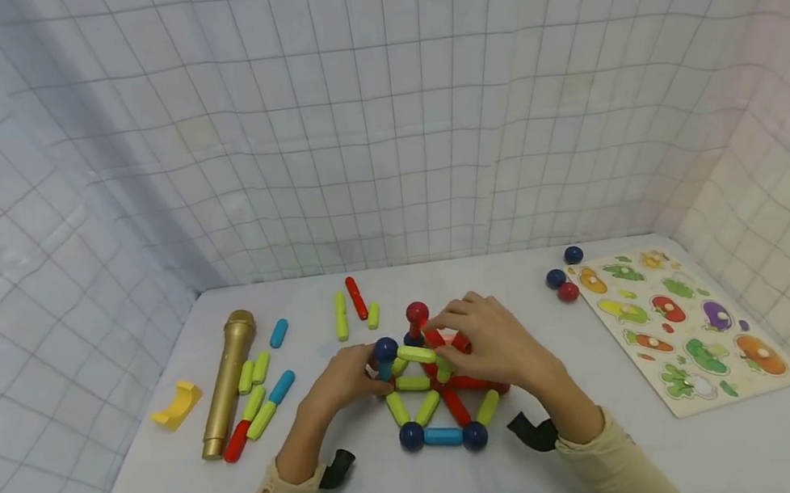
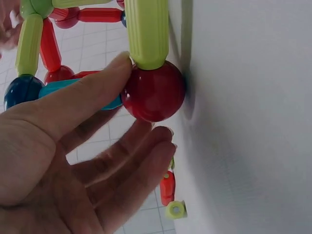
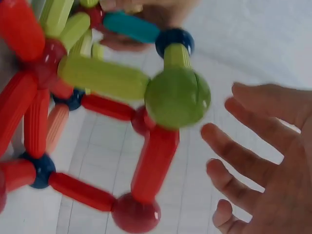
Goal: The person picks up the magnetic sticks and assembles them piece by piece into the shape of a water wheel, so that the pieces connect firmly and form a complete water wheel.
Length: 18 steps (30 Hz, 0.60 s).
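Observation:
A frame of magnetic rods and balls [image 1: 429, 389] stands mid-table, built of red, lime and teal rods with blue and red balls. My left hand [image 1: 344, 378] is at its left side. In the left wrist view the thumb [image 2: 87, 97] lies straight against a red ball [image 2: 153, 92] under a lime rod [image 2: 146, 31], the other fingers loosely extended below. My right hand [image 1: 482, 342] hovers over the frame's top right. In the right wrist view its fingers [image 3: 239, 156] are spread, just apart from a green ball [image 3: 178, 97].
A gold toy microphone [image 1: 229, 379], a yellow curved block [image 1: 176, 405] and loose rods [image 1: 262, 400] lie at the left. More rods [image 1: 354, 308] lie behind the frame. Three balls [image 1: 563, 282] and a vegetable puzzle board [image 1: 682, 323] sit at the right. Grid-cloth walls enclose the table.

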### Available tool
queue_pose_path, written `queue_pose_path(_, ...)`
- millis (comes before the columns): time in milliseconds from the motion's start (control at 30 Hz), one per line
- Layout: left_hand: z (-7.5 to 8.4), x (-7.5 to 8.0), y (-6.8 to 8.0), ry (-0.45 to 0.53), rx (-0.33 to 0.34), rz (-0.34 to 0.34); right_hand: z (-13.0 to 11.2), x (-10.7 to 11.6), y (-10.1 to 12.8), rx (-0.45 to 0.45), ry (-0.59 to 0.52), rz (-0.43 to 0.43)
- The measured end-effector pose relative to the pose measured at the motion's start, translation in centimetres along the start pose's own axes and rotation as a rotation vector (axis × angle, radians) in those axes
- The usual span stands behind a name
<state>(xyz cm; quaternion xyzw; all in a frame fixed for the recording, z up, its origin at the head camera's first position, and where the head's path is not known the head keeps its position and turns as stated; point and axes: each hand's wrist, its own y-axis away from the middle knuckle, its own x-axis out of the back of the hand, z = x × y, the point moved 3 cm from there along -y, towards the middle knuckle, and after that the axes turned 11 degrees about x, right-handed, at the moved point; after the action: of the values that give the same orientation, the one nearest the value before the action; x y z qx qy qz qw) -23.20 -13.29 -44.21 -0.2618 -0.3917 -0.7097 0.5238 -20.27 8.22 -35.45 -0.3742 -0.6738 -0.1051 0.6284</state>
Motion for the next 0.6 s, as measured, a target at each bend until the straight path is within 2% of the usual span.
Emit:
queue_pose_path(167, -0.1, -0.1, 0.2, -0.057, 0.057, 0.006, 0.8, 0.3, 1.9, 0.002, 0.001, -0.073)
queue_pose_path(400, 0.0, -0.1, 0.1, -0.045, 0.043, 0.02, 0.5, -0.5, 1.6, 0.038, 0.001, -0.07)
queue_pose_path(600, -0.2, -0.5, -0.5, -0.032, 0.024, 0.05, 0.3, -0.9, 1.4, 0.009, -0.013, -0.073)
